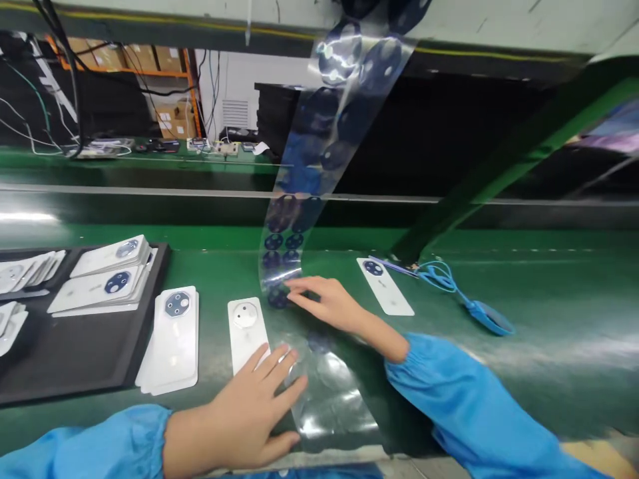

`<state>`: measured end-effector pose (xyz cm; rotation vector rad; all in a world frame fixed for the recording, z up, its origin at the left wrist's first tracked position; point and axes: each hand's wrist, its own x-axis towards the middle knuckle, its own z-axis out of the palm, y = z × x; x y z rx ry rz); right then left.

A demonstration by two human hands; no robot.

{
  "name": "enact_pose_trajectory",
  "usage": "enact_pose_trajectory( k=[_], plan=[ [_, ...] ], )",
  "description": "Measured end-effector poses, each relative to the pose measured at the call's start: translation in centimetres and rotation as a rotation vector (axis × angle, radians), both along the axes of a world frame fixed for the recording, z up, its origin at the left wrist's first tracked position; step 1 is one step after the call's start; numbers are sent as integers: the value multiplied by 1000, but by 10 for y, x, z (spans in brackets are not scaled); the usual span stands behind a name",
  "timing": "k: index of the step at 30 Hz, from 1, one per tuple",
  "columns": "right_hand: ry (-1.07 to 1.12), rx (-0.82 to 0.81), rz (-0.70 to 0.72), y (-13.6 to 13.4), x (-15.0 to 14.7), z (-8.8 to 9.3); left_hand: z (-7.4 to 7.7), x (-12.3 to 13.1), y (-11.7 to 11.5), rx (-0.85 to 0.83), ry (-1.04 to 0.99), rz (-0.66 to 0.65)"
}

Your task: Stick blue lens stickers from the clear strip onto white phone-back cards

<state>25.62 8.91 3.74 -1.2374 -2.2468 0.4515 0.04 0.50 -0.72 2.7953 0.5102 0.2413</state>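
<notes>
A long clear film strip (pixel 309 143) with dark round stickers hangs down onto the green bench. At its lower bend, my right hand (pixel 327 303) pinches the edge of a dark round sticker (pixel 277 297) between thumb and forefinger. My left hand (pixel 244 409) lies open, fingers spread, over the lower end of a white phone back cover (pixel 244 339) and the bare film end (pixel 334 392). That cover has a pale round camera area without a dark sticker. Beyond my right hand lies another white phone back cover (pixel 387 289) with a dark round sticker on it.
To the left, a stack of white covers (pixel 177 339) sits beside a black tray (pixel 100 346) holding several more. A blue corded object (pixel 486 316) and a thin blue tool (pixel 394 266) lie at right, near a slanting green post (pixel 479 179). A shelf edge (pixel 200 26) crosses overhead.
</notes>
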Motion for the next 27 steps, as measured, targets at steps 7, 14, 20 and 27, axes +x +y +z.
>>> enact_pose_trajectory(
  k=[7,14,20,27],
  plan=[
    [-214,-132,142,-45,57,-30,6,6,0,44,56,20],
    [-221,275,194,-46,43,-32,7,6,3,39,74,29],
    [-51,210,171,-49,43,-29,8,6,1,38,76,30],
    [358,-371,-82,-63,26,-14,14,-1,-2,133,-196,151]
  ],
)
